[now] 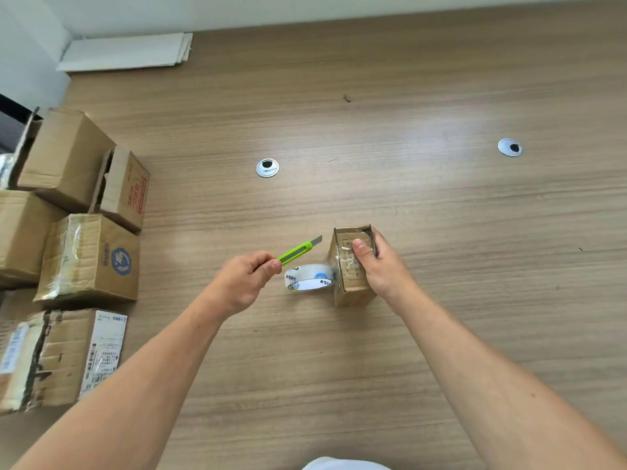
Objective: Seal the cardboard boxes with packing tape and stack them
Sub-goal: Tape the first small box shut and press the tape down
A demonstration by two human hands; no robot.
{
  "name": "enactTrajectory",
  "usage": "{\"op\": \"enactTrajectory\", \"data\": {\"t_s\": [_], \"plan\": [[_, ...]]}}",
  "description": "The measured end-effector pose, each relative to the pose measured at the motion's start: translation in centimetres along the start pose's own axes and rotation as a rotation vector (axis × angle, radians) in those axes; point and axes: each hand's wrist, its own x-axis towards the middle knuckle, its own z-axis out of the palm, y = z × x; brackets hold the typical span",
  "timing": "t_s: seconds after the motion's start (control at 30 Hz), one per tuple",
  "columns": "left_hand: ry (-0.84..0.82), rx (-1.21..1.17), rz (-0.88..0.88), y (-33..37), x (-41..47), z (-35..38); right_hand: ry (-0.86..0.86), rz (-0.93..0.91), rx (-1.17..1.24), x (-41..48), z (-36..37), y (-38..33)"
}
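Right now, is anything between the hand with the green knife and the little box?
Partly. The packing tape roll lies on the table between the left hand and the small cardboard box, close beside the box. Farther back, the blade of the green utility knife has only bare table before the box, which the right hand holds.

Wooden table point(441, 198): boxes point(88, 259), tape roll point(310, 278)
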Motion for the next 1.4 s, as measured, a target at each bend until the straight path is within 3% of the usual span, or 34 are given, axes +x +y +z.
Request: {"op": "enactTrajectory", "data": {"t_s": [0.2,0.43,0.67,1.4], "plan": [[-0.069,0.129,0.006,1.2,-0.2,-0.6,-0.004,0.002,-0.003,-0.2,-0.2,-0.3],[-0.240,0.477,0.063,2.8,0.4,-2.0,-0.012,-0.033,0.017,-1.1,-0.2,-1.3],[-0.213,0.834,0.050,4.6,1.9,-2.2,-0.033,-0.027,0.043,-1.3,-0.4,-1.8],[-0.269,0.936,0.071,6.4,4.6,-2.3,0.011,-0.008,0.020,-1.0,-0.3,-1.1]]}}
